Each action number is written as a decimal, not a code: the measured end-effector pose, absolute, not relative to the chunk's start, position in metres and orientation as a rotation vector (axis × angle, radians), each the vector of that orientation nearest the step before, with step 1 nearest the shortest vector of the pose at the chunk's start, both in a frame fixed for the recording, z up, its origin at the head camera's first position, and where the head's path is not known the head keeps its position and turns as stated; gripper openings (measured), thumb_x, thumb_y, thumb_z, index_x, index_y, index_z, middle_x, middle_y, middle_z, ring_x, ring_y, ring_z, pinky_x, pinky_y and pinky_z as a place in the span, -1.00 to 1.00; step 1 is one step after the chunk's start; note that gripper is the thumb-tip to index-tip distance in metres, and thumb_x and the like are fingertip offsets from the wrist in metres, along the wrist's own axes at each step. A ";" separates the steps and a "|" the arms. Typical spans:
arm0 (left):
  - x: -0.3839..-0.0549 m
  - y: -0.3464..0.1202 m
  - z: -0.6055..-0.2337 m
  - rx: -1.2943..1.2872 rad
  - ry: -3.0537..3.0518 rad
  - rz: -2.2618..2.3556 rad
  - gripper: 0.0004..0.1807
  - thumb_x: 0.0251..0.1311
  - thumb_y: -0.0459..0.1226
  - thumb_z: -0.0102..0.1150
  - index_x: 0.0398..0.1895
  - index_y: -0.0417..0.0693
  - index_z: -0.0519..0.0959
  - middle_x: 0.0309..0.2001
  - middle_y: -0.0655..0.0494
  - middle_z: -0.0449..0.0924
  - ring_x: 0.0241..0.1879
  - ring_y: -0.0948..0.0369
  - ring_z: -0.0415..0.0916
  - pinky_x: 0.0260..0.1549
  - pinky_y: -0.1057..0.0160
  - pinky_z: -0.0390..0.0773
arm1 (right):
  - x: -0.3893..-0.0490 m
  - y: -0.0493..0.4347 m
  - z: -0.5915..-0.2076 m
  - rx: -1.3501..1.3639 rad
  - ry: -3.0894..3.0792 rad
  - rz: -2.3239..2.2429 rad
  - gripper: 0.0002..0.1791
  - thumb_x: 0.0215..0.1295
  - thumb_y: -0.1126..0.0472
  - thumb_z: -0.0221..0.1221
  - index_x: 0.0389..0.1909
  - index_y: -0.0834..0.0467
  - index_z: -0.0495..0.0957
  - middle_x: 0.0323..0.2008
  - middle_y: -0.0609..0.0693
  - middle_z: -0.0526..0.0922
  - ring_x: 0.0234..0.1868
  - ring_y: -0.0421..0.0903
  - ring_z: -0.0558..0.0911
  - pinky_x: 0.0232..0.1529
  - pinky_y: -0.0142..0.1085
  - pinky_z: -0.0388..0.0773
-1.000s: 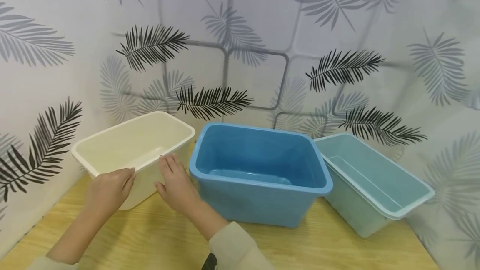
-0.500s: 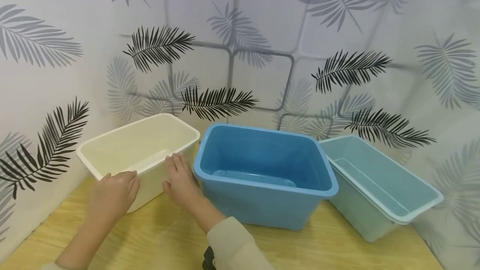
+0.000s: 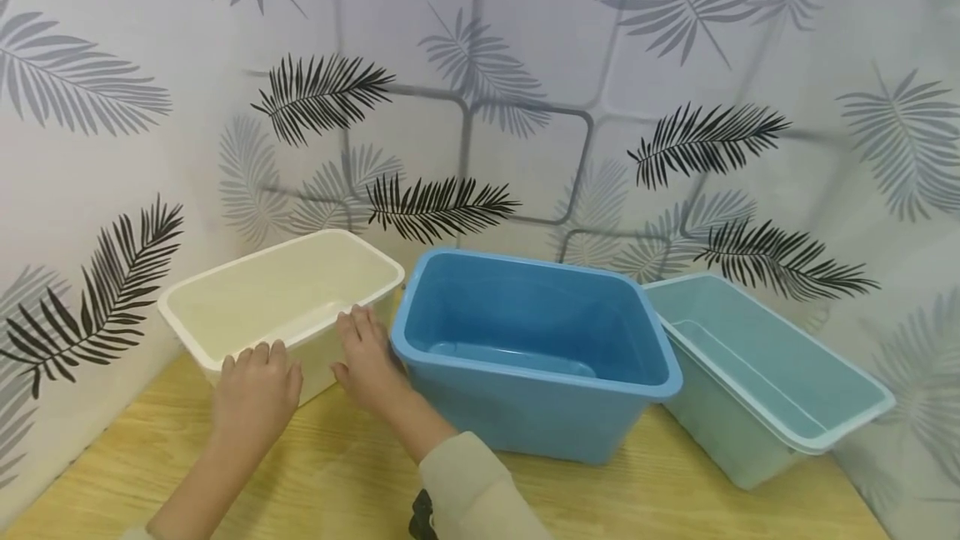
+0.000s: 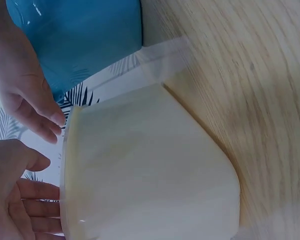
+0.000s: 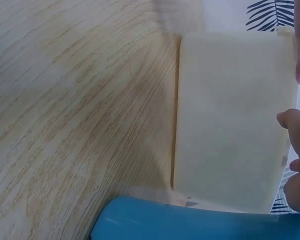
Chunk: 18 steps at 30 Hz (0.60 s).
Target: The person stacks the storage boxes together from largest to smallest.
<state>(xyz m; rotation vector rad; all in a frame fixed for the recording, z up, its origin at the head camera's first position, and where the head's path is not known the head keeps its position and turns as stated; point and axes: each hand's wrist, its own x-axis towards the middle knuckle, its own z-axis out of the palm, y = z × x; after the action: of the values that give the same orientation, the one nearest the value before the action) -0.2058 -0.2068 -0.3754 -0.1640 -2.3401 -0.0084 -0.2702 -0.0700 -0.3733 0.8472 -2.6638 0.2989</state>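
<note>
In the head view, a cream plastic bin [image 3: 281, 290] with a wide rim stands at the left, angled on the table. My left hand [image 3: 255, 398] touches its front rim near the left corner, knuckles up. Farther right along the same rim, my right hand [image 3: 369, 365] rests its fingertips, close to the blue bin [image 3: 525, 411]. From the left wrist, straight fingers of the left hand [image 4: 20, 195] meet the cream bin's edge [image 4: 150, 165]. The right wrist view shows the right hand [image 5: 297, 150] at that edge too, its thumb against the bin's side.
A pale green bin [image 3: 750, 390] stands tilted in view to the right of the blue one. All three are on a wooden table [image 3: 337, 473]. Leaf-patterned cloth [image 3: 525, 48] rises behind and at both sides. A small dark object [image 3: 422, 515] shows beside the right sleeve.
My left hand has shifted right along the cream bin's rim, its fingers now spread over the edge. The right hand stays nearly in place. The whole head view has drifted slightly.
</note>
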 end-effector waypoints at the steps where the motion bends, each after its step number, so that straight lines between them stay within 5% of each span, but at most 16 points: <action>1: -0.206 -0.208 -0.376 -0.161 -2.334 -0.023 -0.66 -0.05 -0.34 0.26 -0.31 -0.54 0.54 -0.38 -0.39 0.60 -0.40 -0.21 0.57 -0.30 -0.18 0.55 | -0.270 -0.070 -0.374 0.843 -2.664 0.301 -0.33 0.23 0.04 0.19 0.30 0.15 0.21 0.34 0.11 0.25 0.41 0.09 0.16 0.35 -0.18 0.23; 18: -0.197 -0.234 -0.384 -0.165 -2.242 -0.225 -0.77 -0.09 -0.42 0.22 -0.39 -0.49 0.55 -0.38 -0.38 0.61 -0.33 -0.25 0.57 -0.22 -0.35 0.44 | -0.267 -0.066 -0.375 0.861 -2.703 0.266 -0.35 0.23 0.06 0.19 0.30 0.15 0.23 0.33 0.11 0.27 0.41 0.09 0.15 0.39 -0.18 0.15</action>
<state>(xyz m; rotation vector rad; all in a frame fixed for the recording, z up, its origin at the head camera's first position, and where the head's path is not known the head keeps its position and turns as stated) -0.1969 -0.2335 -0.3837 -0.1647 -2.2420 -0.2248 -0.2675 -0.0662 -0.3751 0.8606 -2.7031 0.2660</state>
